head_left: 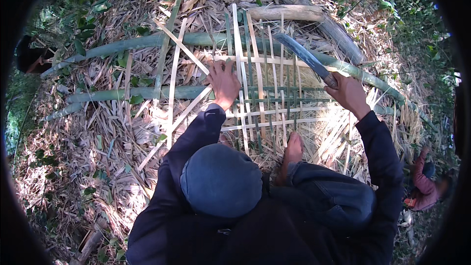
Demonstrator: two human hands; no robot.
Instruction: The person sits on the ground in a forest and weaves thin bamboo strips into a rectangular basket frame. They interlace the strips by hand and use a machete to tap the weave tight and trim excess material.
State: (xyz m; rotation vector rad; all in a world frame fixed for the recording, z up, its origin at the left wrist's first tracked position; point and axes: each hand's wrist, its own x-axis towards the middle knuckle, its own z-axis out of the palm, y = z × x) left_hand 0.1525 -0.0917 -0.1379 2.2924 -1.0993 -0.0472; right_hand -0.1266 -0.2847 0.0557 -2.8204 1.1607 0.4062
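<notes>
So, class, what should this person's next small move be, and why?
Perhaps set the knife down beside the lattice: the right hand holds it with the blade over the crossed strips, while the left hand is alone beside a slanting pale strip. A free right hand could probably help there.

Legible markings: none

No text, label, number or sign can be read. Knife blade (303, 55): no readable lettering. Blue-grey cap (221, 181): likewise. Dark top (294, 245): one small pale spot (224, 231) near its upper edge, just below the cap; too small to tell whether print or label.
</notes>
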